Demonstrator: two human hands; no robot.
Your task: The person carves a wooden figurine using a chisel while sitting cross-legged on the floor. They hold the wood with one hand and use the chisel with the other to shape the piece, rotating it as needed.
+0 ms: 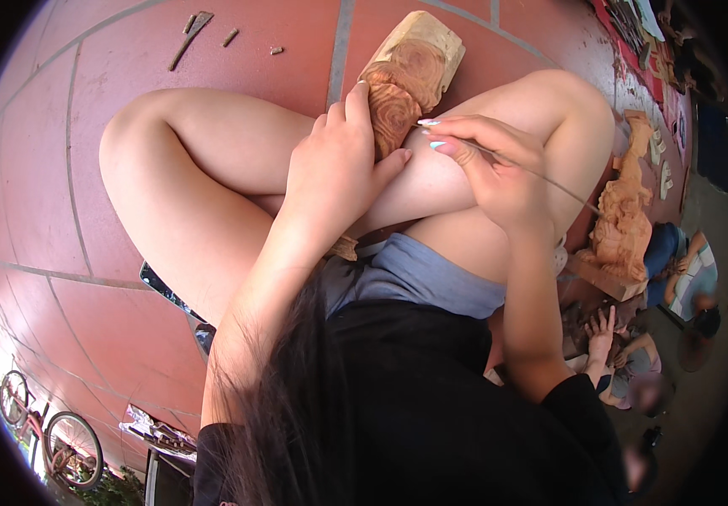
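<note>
A reddish-brown wood carving (419,72) with swirling grain and a paler, rough-cut far end rests over my crossed legs. My left hand (334,156) is closed around its near left side, fingers along the edge and thumb at the near end. Pinched between the thumb and fingers of my right hand (495,164) is a thin, dark metal rod-like tool (562,187). Its front tip is beside the right edge of the carving; whether it touches the wood I cannot tell. The other end runs back past my wrist. The lower part of the carving is partly hidden by my left hand.
On the red tiled floor ahead lie a flat dark tool (189,40) and small short pieces (230,37). A large figure carving (624,215) stands at right, with people (691,274) beyond it. A bicycle (73,447) is at lower left.
</note>
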